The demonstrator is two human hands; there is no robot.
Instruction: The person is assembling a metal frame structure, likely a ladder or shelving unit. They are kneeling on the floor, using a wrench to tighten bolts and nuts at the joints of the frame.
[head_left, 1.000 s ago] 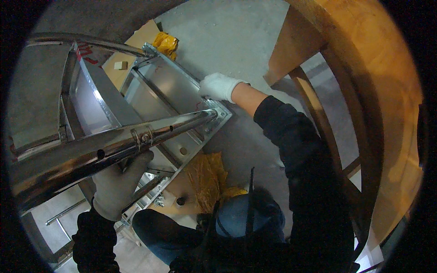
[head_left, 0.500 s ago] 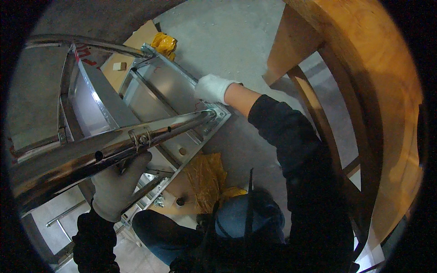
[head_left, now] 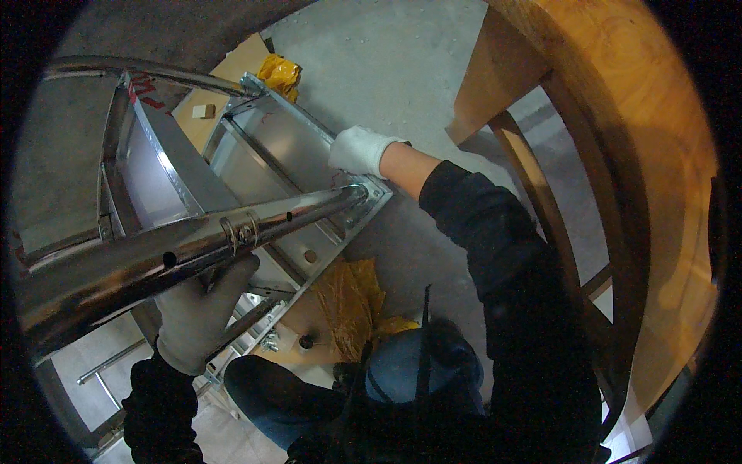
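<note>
A long shiny metal tube (head_left: 131,263) slants across the left half, with a clamp bracket (head_left: 239,232) and bolt on it. Beneath the tube, my gloved left hand (head_left: 197,317) is closed against its underside near the bracket; some fingertips are hidden behind it. The tube's far end meets the corner of a metal frame (head_left: 369,205) with panels and crossbars. My right hand (head_left: 359,151), in a white glove, is closed over the frame's right edge, just beyond that corner. An upright metal panel (head_left: 158,170) stands on the frame's left side.
A wooden piece of furniture (head_left: 657,193) with slatted supports curves along the right. Yellow wrapping (head_left: 278,73) lies beyond the frame, and brown plastic film (head_left: 352,301) lies near my knees. A small pale block (head_left: 203,111) rests on a board. Loose bolts (head_left: 269,340) lie beside the frame.
The tube and its bracket have turned or shifted very slightly. Both hands stay in nearly the same places.
</note>
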